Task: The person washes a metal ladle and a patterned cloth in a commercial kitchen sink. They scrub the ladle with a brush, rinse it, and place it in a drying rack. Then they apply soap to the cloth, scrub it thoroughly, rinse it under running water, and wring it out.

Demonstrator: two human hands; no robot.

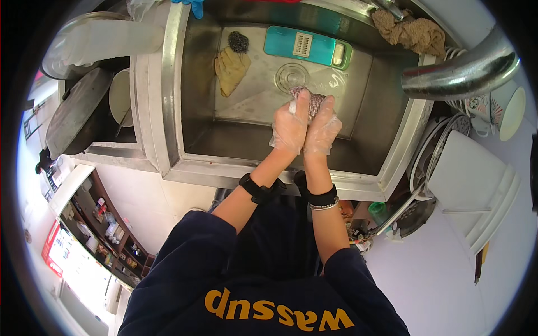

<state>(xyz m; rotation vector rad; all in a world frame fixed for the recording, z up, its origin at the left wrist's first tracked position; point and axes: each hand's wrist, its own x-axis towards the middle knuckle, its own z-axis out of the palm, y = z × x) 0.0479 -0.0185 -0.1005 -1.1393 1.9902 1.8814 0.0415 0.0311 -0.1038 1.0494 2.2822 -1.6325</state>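
Both my hands, in clear plastic gloves, are over the near part of a stainless steel sink basin. Between them they grip a purplish, glittery scrubbing pad. My left hand is closed on its left side, with a bit of white, perhaps foam, at the fingers. My right hand is closed on its right side. Beyond them is the round drain. A teal vegetable slicer lies at the back of the basin. At the left lie a yellowish cloth and a dark steel wool scourer.
A wide metal spout juts in from the right, below a brown cloth on the rim. Left of the basin stand a large dark pan and stacked clear containers. A white bucket and metal lids are at the right.
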